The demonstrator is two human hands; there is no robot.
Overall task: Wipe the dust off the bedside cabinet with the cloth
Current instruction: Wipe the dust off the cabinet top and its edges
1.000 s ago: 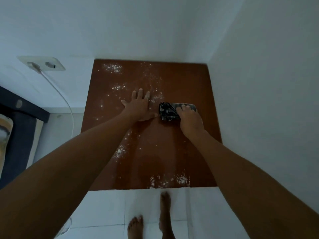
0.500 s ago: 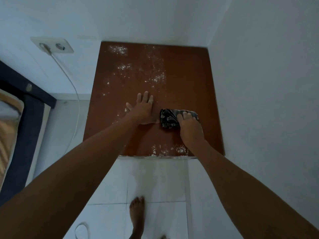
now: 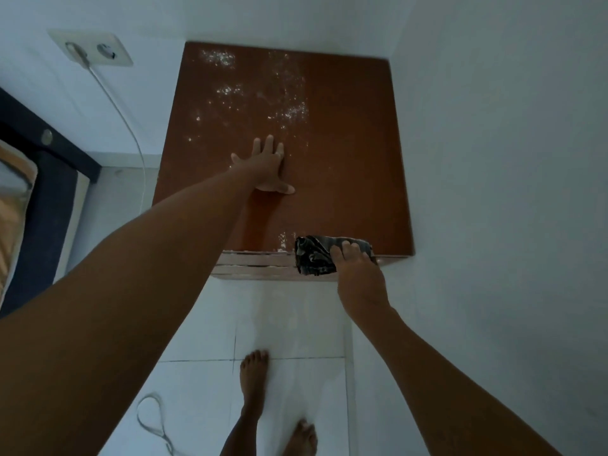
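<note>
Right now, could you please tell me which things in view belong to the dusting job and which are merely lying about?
Part of the job:
- bedside cabinet, top speckled with white dust
- cloth, pressed at the front edge by the right hand
- left hand, flat on the top

Just lying about:
- wall socket
- white cable
- bed

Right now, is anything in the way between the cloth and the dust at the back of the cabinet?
Partly. The left hand lies flat on the cabinet, between the cloth under the right hand and the left-side dust. Nothing else blocks it.
</note>
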